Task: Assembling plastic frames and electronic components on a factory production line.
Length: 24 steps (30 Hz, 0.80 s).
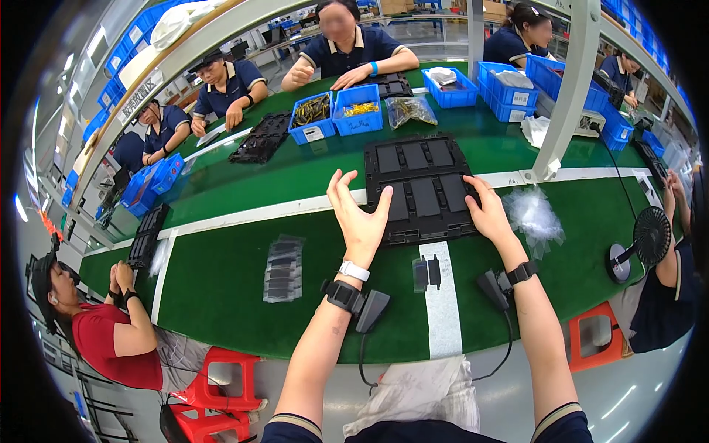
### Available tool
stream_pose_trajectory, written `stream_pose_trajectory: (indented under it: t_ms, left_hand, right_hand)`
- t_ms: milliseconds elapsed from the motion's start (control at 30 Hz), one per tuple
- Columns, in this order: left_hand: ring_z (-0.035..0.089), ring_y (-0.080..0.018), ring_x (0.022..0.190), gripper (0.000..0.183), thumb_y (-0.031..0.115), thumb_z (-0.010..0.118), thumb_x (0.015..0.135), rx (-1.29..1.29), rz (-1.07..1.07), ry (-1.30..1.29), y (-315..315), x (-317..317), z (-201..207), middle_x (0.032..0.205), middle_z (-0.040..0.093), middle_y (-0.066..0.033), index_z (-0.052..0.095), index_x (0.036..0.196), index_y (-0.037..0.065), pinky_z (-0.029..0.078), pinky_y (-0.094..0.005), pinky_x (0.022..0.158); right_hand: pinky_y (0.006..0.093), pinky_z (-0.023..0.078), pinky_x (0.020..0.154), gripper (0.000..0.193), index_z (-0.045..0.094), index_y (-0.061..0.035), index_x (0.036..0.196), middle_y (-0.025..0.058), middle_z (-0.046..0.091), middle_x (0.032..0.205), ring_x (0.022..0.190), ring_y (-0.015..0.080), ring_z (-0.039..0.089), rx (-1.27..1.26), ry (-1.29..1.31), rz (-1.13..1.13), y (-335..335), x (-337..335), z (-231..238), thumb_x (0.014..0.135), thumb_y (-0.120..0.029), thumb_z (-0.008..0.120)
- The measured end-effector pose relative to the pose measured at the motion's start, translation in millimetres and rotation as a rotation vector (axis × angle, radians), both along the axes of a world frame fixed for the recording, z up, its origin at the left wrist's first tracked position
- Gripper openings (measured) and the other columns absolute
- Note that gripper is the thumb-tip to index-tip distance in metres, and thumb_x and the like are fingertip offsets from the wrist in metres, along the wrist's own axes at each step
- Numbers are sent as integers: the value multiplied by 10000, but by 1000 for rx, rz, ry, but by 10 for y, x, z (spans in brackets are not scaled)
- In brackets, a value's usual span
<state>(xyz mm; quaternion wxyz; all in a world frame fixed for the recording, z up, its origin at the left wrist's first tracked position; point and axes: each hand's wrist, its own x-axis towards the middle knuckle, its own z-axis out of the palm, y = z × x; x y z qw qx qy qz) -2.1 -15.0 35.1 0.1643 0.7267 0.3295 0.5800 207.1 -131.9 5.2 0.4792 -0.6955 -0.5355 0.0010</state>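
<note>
From the head camera, I am reaching both bare hands out over the green table point(244, 280). My left hand point(360, 214) is hovering open, fingers spread and palm turned inward, gripping nothing, just at the left edge of a black plastic tray point(422, 188). My right hand point(487, 210) is lying flat with its fingers loose on the tray's right side, touching it but not closing around it. The tray is sitting straight ahead of me across a white stripe point(442, 310), and its compartments are holding flat dark rectangular pieces. A crumpled clear plastic bag point(533, 215) is lying just right of my right hand. Two small dark parts point(427, 272) are resting on the stripe near my wrists, and a clear packet of dark parts point(283, 269) is lying to my left. Farther off, blue bins point(336, 114) are standing by other seated workers, and a small black fan point(644, 240) is standing to my right.
</note>
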Motion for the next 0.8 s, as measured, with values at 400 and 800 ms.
stream_pose_trajectory:
  t_ms: [400,800]
  left_hand:
    - [462,-304,1068,587,219,743,703,-15,-68,65,45,5,-96,1205,416,-179,432,1157,13,391,-396,911]
    - [449,-326,1097,686,232,720,721,-33,-119,102,31,26,-116,1203,399,-194,348,1255,13,375,-417,926]
  right_hand:
    - [397,362,977,393,489,-72,1186,256,454,1234,1153,397,438,-6,7,-5,2,-13,-5,798,-26,534]
    - [369,360,974,383,491,-66,1191,202,482,1225,1150,353,454,-8,-12,-13,1,11,-40,811,-42,530]
